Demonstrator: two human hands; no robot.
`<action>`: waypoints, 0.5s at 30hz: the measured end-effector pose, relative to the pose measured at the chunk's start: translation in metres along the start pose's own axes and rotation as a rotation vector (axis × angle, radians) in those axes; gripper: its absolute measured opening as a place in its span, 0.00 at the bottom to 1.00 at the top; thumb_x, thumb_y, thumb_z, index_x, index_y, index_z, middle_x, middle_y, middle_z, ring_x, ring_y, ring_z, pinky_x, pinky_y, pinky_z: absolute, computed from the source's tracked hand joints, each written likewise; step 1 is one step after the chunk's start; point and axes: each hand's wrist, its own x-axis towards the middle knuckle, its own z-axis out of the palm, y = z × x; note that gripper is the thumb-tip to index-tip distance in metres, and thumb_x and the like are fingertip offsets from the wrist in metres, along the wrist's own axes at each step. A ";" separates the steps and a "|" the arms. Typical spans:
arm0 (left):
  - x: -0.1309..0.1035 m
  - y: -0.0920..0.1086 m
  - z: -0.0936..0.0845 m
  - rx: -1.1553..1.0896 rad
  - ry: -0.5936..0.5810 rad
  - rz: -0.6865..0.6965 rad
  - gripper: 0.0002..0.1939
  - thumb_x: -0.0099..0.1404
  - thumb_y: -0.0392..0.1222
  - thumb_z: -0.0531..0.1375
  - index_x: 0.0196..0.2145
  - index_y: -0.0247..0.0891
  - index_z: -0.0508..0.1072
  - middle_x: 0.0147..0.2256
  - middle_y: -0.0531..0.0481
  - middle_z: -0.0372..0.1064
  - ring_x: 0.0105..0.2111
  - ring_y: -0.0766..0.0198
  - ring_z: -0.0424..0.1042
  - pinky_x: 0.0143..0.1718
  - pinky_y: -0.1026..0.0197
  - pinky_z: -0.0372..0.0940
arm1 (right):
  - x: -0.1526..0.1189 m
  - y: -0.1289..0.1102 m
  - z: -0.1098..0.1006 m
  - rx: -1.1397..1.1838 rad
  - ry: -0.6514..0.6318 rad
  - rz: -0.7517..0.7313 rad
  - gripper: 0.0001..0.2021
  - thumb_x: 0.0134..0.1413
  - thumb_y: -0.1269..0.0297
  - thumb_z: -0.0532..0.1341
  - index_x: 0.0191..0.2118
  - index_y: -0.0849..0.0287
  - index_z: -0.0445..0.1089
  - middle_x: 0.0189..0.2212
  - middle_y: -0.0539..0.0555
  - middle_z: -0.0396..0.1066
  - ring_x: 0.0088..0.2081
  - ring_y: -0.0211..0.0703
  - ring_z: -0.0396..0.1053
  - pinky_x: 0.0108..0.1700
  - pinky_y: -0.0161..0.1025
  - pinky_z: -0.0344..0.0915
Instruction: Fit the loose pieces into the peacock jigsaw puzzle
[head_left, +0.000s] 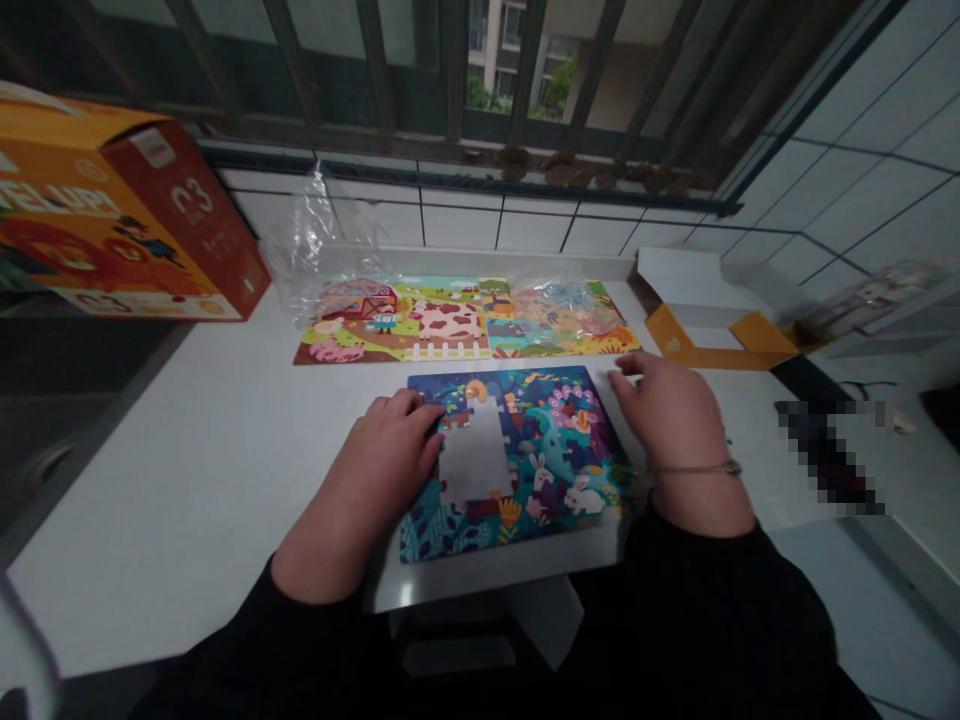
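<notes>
A jigsaw puzzle [555, 440] with a dark blue animal scene lies before me on the white table. A tall pale gap [476, 455] shows left of its middle. My left hand [394, 445] rests over the puzzle's left side with fingers bent. Its forefinger touches the puzzle by a reddish piece [455, 420] at the gap's upper left, and the thumb is apart from it. My right hand [667, 410] is just beyond the puzzle's upper right edge, thumb and fingers loosely apart, holding nothing I can see.
Behind lie a farm puzzle [446, 325] and an adjoining yellow animal puzzle [600, 335], partly under clear plastic bags [559, 300]. A large orange box [180, 220] stands at the left. An opened yellow-and-white carton [697, 345] sits at the back right, near the tiled wall.
</notes>
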 end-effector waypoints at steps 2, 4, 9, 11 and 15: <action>0.000 0.000 0.000 0.002 -0.001 -0.001 0.18 0.77 0.43 0.61 0.61 0.41 0.81 0.58 0.36 0.74 0.56 0.42 0.74 0.60 0.42 0.72 | 0.007 0.042 0.004 -0.073 -0.059 0.162 0.20 0.72 0.55 0.64 0.58 0.65 0.81 0.48 0.69 0.84 0.46 0.62 0.81 0.45 0.50 0.69; 0.000 0.000 0.000 -0.003 0.004 -0.001 0.19 0.77 0.43 0.61 0.61 0.41 0.81 0.58 0.36 0.74 0.57 0.42 0.74 0.60 0.42 0.72 | 0.009 0.070 0.013 -0.100 -0.128 0.230 0.22 0.69 0.51 0.67 0.56 0.65 0.81 0.47 0.70 0.84 0.45 0.62 0.81 0.42 0.48 0.67; 0.001 -0.003 0.002 -0.042 0.023 -0.004 0.21 0.77 0.44 0.61 0.63 0.40 0.80 0.59 0.35 0.74 0.57 0.41 0.74 0.61 0.40 0.72 | 0.011 0.085 0.029 -0.041 -0.177 0.191 0.15 0.61 0.57 0.71 0.50 0.59 0.82 0.44 0.61 0.85 0.42 0.56 0.81 0.40 0.45 0.65; 0.001 -0.003 0.001 -0.051 0.025 0.000 0.22 0.77 0.44 0.61 0.63 0.40 0.80 0.59 0.35 0.75 0.56 0.42 0.75 0.61 0.39 0.72 | 0.013 0.082 0.030 0.013 -0.178 0.199 0.15 0.60 0.59 0.72 0.51 0.58 0.81 0.43 0.60 0.86 0.40 0.53 0.80 0.39 0.43 0.65; 0.001 -0.003 -0.001 -0.059 0.011 -0.001 0.22 0.77 0.45 0.60 0.64 0.38 0.79 0.60 0.34 0.74 0.56 0.41 0.75 0.60 0.39 0.72 | 0.016 0.083 0.032 0.062 -0.200 0.209 0.15 0.61 0.59 0.71 0.51 0.58 0.82 0.38 0.58 0.85 0.35 0.50 0.79 0.36 0.42 0.63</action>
